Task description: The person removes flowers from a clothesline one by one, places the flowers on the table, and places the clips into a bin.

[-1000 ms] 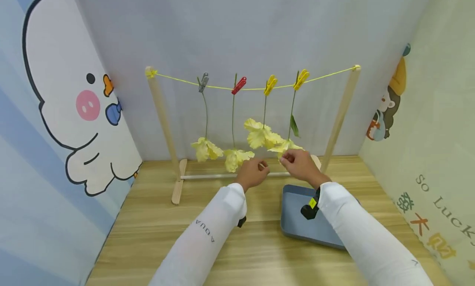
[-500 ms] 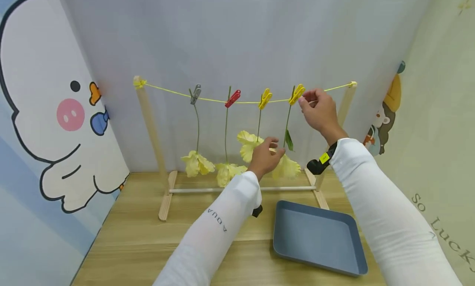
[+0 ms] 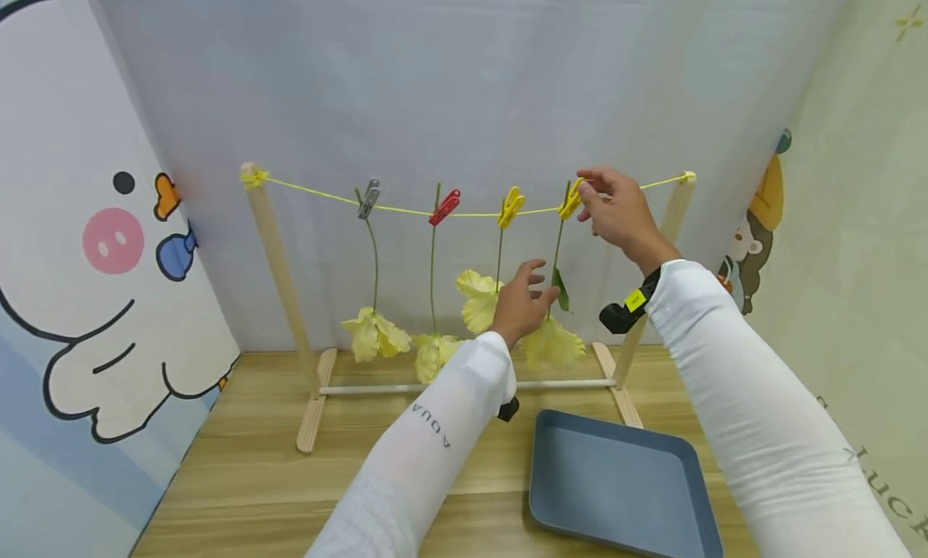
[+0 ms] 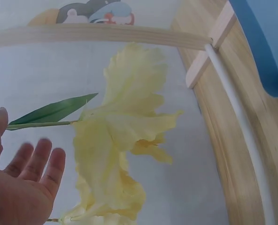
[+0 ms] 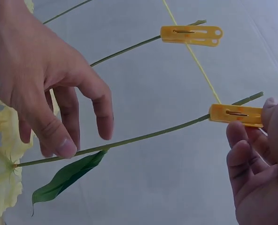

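Note:
My right hand (image 3: 619, 212) pinches the handle end of the rightmost yellow clothespin (image 3: 570, 200) between thumb and fingers, as the right wrist view also shows. That clothespin fastens a green stem (image 5: 153, 134) to the yellow line, and the pale yellow flower (image 3: 554, 345) hangs head down from it. Around the lower stem, near a green leaf (image 5: 68, 178), lies my left hand (image 3: 520, 300), its fingers loosely bent and spread. The stem passes between its thumb and fingers; no firm grip shows. In the left wrist view, the flower head (image 4: 125, 112) is just past the fingertips.
Further left, a grey clothespin (image 3: 369, 199), a red clothespin (image 3: 445, 208) and another yellow clothespin (image 3: 511, 207) each hold a hanging yellow flower. The line spans two wooden posts, the right post (image 3: 677, 208) behind my right arm. A grey-blue tray (image 3: 616, 429) lies in front.
Both hands have risen from beside the flower head. The right hand has gone up to the rightmost clothespin and taken hold of it; the left has moved to the stem. The view has shifted.

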Tool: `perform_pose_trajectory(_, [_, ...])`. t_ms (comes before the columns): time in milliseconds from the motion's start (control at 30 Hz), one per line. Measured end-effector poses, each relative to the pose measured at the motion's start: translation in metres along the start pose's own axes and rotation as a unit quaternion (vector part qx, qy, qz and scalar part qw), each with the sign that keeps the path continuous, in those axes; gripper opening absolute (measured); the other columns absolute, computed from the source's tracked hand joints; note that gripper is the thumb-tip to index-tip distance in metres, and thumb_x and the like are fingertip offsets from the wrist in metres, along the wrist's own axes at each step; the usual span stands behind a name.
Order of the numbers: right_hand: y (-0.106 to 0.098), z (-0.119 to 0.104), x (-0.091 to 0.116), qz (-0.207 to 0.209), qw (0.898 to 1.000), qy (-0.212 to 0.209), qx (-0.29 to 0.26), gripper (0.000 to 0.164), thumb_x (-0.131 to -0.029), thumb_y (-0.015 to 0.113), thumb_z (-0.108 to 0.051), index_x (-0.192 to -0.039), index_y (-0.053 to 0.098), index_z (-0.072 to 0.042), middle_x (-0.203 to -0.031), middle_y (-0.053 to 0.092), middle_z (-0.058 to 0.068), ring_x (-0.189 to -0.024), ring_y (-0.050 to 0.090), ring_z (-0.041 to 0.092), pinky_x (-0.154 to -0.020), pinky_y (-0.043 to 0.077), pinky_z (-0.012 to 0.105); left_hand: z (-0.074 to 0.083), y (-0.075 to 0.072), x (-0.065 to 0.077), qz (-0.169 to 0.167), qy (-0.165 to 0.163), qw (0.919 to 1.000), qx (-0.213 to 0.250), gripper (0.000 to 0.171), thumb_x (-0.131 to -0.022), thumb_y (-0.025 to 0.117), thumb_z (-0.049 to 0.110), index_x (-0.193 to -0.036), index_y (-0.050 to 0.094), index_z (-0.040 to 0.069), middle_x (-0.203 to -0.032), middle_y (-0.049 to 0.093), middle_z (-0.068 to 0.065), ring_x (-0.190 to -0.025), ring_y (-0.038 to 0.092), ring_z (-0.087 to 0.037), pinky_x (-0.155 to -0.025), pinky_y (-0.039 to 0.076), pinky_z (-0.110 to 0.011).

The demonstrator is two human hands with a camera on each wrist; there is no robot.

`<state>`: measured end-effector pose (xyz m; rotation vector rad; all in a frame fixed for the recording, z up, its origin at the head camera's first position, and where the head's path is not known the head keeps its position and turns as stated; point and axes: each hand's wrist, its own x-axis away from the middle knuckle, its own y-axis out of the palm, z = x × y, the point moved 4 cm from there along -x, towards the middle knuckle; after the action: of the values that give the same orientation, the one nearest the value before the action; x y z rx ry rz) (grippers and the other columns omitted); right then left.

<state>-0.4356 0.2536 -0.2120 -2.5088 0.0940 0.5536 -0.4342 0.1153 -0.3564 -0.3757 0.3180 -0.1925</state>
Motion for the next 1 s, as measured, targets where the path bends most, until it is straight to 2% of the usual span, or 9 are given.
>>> perform_pose_trajectory(167, [0.002,0.000,0.000,-0.006,0.999,0.017,-0.033,0.033,-0.103,0.049,-0.018,-0.130,0.054,0.000,-0.110,0.058,0.012,-0.068,0.058,0.011,-0.051,0.043,0.019,0.000,0.003,0.000,-0.008,0.006,0.9999,0.011,0.033,-0.098,0.061,0.021,-0.130,0.055,0.013,-0.114,0.067,-0.009,-0.100,0.066,-0.023,-0.083,0.054,-0.033])
perform_pose_trajectory(367, [0.005,0.001,-0.001,0.005,0.997,0.032,-0.065,0.029,-0.101,0.051,-0.015,-0.125,0.055,0.003,-0.102,0.058,0.010,-0.060,0.053,0.009,-0.051,0.041,0.018,-0.001,0.004,0.003,-0.004,0.014,0.9999,-0.009,0.023,-0.099,0.059,0.021,-0.120,0.060,0.012,-0.108,0.068,-0.009,-0.096,0.066,-0.022,-0.081,0.053,-0.032])
perform_pose_trajectory(567, [0.005,0.001,-0.004,0.046,0.996,0.030,-0.073,0.025,-0.100,0.055,-0.011,-0.118,0.056,0.006,-0.093,0.057,0.006,-0.059,0.050,0.007,-0.055,0.044,0.016,0.003,0.001,0.000,0.007,0.042,0.9991,-0.002,0.015,-0.099,0.058,0.017,-0.111,0.063,0.010,-0.097,0.070,-0.007,-0.086,0.067,-0.018,-0.077,0.053,-0.028])
perform_pose_trajectory(800, [0.009,-0.001,-0.006,0.082,0.994,0.027,-0.071,0.022,-0.098,0.058,-0.012,-0.111,0.057,0.006,-0.090,0.057,0.004,-0.059,0.052,0.006,-0.057,0.046,0.017,0.005,-0.008,0.001,0.011,0.037,0.9992,-0.005,0.013,-0.099,0.057,0.014,-0.109,0.063,0.009,-0.094,0.069,-0.008,-0.083,0.067,-0.019,-0.073,0.054,-0.031])
perform_pose_trajectory(1000, [0.001,-0.001,-0.008,0.121,0.991,0.019,-0.058,0.017,-0.098,0.057,-0.009,-0.105,0.060,0.006,-0.086,0.056,0.004,-0.057,0.051,0.006,-0.054,0.044,0.017,0.013,-0.002,-0.001,0.003,0.042,0.9991,-0.005,0.013,-0.100,0.057,0.015,-0.109,0.063,0.009,-0.094,0.069,-0.008,-0.084,0.067,-0.018,-0.074,0.053,-0.030])
